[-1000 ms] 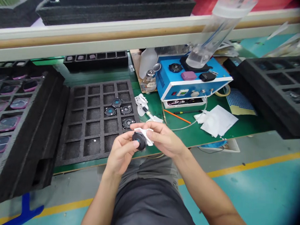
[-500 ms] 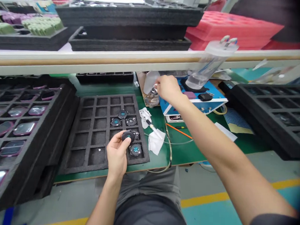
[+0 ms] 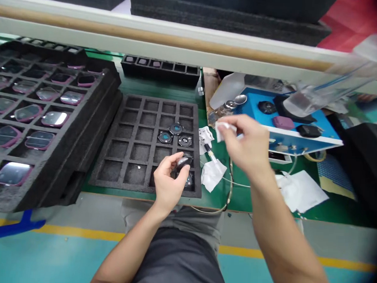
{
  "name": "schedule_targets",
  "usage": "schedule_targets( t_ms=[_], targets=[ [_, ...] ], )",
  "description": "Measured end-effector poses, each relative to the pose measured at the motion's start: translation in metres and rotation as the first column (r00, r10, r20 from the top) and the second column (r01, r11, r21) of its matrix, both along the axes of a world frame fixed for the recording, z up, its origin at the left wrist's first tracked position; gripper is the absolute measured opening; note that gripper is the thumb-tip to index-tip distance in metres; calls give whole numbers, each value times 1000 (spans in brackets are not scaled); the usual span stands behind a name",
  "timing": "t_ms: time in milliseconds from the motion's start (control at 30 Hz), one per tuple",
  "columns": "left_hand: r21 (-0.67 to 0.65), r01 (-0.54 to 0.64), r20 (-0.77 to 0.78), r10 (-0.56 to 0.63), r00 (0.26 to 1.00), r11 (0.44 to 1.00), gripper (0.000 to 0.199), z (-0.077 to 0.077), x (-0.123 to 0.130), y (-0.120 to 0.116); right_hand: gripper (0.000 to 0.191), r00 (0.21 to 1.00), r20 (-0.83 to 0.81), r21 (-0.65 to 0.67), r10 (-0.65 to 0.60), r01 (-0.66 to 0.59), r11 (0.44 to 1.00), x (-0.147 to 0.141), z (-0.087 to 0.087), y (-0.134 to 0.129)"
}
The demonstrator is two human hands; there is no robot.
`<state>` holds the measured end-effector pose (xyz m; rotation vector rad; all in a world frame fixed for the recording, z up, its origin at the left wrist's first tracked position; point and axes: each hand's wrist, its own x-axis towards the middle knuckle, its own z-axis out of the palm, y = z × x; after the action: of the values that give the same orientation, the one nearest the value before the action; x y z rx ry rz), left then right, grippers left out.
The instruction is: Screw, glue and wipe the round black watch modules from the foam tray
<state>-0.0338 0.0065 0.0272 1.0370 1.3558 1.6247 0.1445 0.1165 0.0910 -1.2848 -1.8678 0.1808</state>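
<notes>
Between the thumb and fingers of my left hand (image 3: 171, 178) is a round black watch part (image 3: 183, 161), held over the right columns of a black foam tray (image 3: 113, 165). Several round watch parts, one of them with a teal centre (image 3: 176, 128), lie in and across the tray's compartments. My right hand (image 3: 244, 139) pinches a white wipe (image 3: 222, 129) in front of a glass bottle (image 3: 223, 109) whose metal lid (image 3: 240, 99) stands open. Crumpled wipes (image 3: 212, 175) and a brush-like tool (image 3: 210, 152) lie right of the tray.
Stacked foam trays (image 3: 93, 109) with purple-rimmed parts stand at the left. A blue box (image 3: 300, 133) at the right carries a purple piece (image 3: 283, 122) and a clear cylinder (image 3: 307, 100). A shelf edge (image 3: 167, 37) crosses above the green table (image 3: 141, 83).
My right hand has moved from the bottle's top toward me, with the wipe now plainly visible in it. My left hand still holds the round part. The view has shifted and tilted down.
</notes>
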Motion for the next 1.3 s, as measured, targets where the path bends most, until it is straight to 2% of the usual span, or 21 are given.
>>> schedule_targets(
  t_ms=[100, 200, 267, 300, 400, 467, 600, 633, 733, 900, 1000, 1100, 1233, 1300],
  targets=[
    [35, -21, -149, 26, 988, 999, 14, -1, 3, -2, 10, 984, -152, -46, 94, -102, 994, -21, -10, -64],
    [102, -15, -247, 40, 968, 995, 15, 0, 4, -3, 15, 964, -122, -39, 237, -244, 969, -38, -21, -95],
    [119, -13, -294, 48, 955, 993, 18, 1, 5, -3, 22, 950, -10, 4, 313, -313, 950, -42, -27, -94],
    [118, -14, -312, 50, 949, 993, 19, 1, 5, -4, 23, 951, 45, 27, 304, -306, 952, -42, -29, -90],
    [106, -22, -336, 57, 940, 994, 20, 1, 6, -4, 19, 984, 102, 80, 149, -158, 984, -34, -30, -77],
    [100, -21, -341, 54, 939, 995, 21, 0, 7, -5, 16, 991, 66, 73, 118, -123, 990, -31, -28, -75],
    [89, 17, -378, 18, 925, 996, 23, -1, 7, -5, 22, 942, 91, 20, 322, -326, 945, -33, -27, -83],
    [93, 21, -383, 16, 924, 995, 24, -2, 7, -5, 22, 939, 117, 26, 325, -330, 944, -33, -28, -83],
    [97, 20, -386, 20, 922, 995, 26, -2, 8, -4, 18, 963, 150, 39, 225, -234, 972, -30, -30, -80],
    [117, 52, -383, -3, 924, 992, 30, -4, 8, -3, 20, 901, 199, -22, 386, -389, 921, -24, -26, -76],
    [111, 70, -385, -22, 923, 991, 30, -4, 7, -4, 19, 898, 231, -14, 375, -382, 924, -24, -24, -75],
    [112, 106, -382, -56, 922, 988, 26, -4, 7, -4, 22, 856, 280, -42, 434, -440, 897, -25, -23, -75],
    [111, 96, -398, -44, 917, 989, 25, -6, 7, -4, 22, 861, 298, -54, 412, -416, 908, -30, -24, -78],
    [113, 98, -406, -44, 913, 989, 26, -7, 8, -4, 22, 839, 339, -59, 426, -433, 900, -29, -25, -78]
  ],
)
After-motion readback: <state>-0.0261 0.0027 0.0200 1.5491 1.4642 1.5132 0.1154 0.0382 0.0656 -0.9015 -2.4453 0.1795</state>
